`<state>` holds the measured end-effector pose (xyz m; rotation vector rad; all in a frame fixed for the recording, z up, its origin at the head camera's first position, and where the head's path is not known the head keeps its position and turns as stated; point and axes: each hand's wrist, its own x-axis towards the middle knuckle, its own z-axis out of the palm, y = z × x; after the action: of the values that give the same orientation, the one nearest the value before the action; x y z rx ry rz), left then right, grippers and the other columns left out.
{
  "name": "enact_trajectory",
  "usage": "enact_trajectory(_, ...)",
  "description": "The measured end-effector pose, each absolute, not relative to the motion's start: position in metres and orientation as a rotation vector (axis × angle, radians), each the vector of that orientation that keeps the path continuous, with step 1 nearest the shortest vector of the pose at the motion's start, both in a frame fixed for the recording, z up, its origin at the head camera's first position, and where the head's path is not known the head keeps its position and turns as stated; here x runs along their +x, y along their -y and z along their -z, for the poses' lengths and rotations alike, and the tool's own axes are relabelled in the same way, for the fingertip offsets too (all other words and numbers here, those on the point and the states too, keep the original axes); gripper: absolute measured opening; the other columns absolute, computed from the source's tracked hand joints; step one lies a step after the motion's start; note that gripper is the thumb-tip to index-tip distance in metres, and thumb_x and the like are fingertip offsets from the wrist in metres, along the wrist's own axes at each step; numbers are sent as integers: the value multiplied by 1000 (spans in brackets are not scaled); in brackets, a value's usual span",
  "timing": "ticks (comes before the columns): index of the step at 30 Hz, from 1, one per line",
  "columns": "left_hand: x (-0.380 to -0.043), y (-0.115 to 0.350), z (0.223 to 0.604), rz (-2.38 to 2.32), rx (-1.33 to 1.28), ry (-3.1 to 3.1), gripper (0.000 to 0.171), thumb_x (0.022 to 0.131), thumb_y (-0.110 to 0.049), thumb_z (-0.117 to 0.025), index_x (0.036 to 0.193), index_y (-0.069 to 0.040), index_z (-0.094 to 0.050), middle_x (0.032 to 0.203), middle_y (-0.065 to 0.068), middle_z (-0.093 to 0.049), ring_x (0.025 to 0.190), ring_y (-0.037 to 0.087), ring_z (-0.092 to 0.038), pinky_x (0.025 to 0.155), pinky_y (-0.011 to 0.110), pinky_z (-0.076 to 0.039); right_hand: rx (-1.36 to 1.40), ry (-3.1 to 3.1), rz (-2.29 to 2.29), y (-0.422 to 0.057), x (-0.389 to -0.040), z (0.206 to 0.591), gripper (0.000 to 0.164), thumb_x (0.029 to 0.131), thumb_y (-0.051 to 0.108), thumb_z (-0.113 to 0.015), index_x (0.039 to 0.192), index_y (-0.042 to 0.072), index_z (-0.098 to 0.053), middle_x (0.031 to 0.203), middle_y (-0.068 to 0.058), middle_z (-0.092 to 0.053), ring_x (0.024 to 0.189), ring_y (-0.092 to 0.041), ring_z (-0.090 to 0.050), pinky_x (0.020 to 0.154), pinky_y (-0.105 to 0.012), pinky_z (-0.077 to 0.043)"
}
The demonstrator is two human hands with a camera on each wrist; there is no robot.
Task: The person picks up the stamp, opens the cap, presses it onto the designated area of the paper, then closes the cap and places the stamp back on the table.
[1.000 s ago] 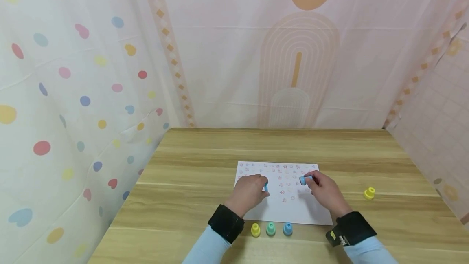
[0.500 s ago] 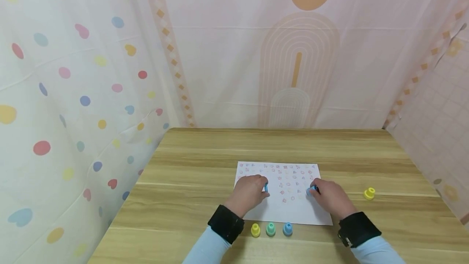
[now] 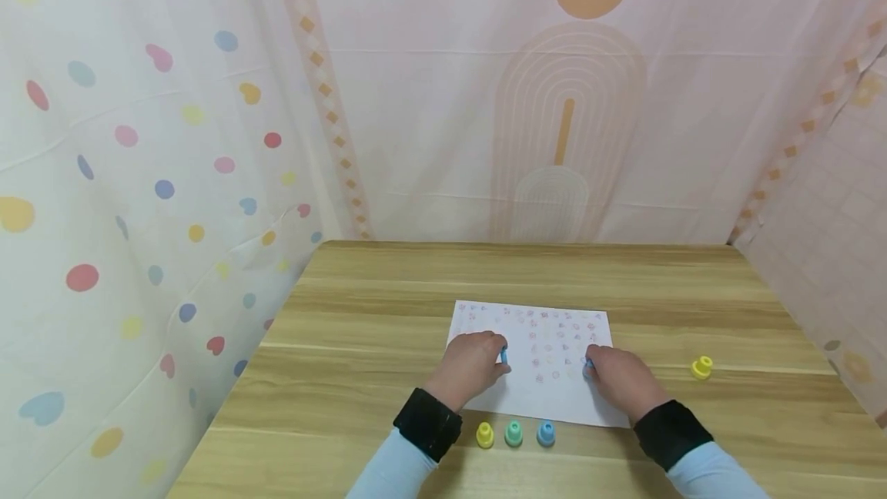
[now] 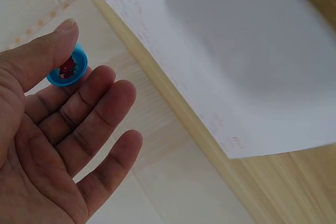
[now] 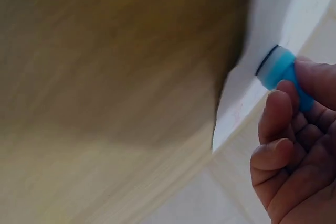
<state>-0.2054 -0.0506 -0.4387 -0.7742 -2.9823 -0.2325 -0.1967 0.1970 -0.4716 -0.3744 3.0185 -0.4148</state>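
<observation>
My left hand (image 3: 471,364) pinches a small blue stamp cap (image 4: 68,67) between thumb and fingers, above the left part of a white sheet of paper (image 3: 527,399). In the left wrist view the cap's hollow side shows, with a red mark inside. My right hand (image 3: 622,377) pinches a blue toy stamp (image 5: 283,72) at the sheet's right side. Its wide end points to the paper; whether it touches cannot be told. Rows of small printed figures, mostly red and purple, cover the sheet's upper part.
Along the sheet's near edge stand a yellow stamp (image 3: 485,435), a green stamp (image 3: 513,433) and a blue stamp (image 3: 546,433). Another yellow stamp (image 3: 701,366) stands farther right on the wooden table (image 3: 312,406). Patterned curtains (image 3: 430,137) hang behind and beside it.
My right hand has moved right and nearer with the blue stamp, turning its end down toward the paper. The sheet has shifted and turned slightly. My left hand stays in place.
</observation>
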Motion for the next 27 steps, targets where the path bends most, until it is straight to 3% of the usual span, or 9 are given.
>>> enact_trajectory(7, -204, 50, 438, 233, -781, 2997, 26, 80, -31, -76, 99, -13, -71, 83, -1, -71, 64, 10, -54, 67, 26, -55, -504, -3027, 319, -199, -201, 472, 14, 86, 11, -69, 99, 6, -64, 85, -8, -69, 70, -20, -55, 80, -45, -56)
enact_trajectory(12, -202, 49, 440, 239, -786, 2992, 26, 80, -31, -76, 99, -13, -71, 83, -1, -71, 65, 9, -54, 67, 25, -55, -553, -3023, 269, -199, -202, 469, 26, 86, 10, -69, 110, 0, -65, 97, -15, -72, 86, -27, -64, 86, -50, -54)
enact_trajectory(20, -201, 52, 440, 236, -780, 2965, 26, 79, -30, -76, 97, -12, -72, 82, -1, -72, 64, 9, -55, 66, 25, -55, -609, -3022, 195, -200, -203, 473, 33, 89, 7, -64, 120, -4, -62, 111, -21, -70, 104, -35, -62, 90, -52, -51)
enact_trajectory(27, -201, 54, 440, 214, -761, 2976, 28, 79, -32, -76, 99, -13, -72, 84, -1, -73, 66, 10, -57, 68, 26, -55, -665, -2970, 159, -197, -204, 463, 26, 85, 6, -68, 110, 0, -64, 94, -16, -72, 83, -27, -64, 85, -51, -54)
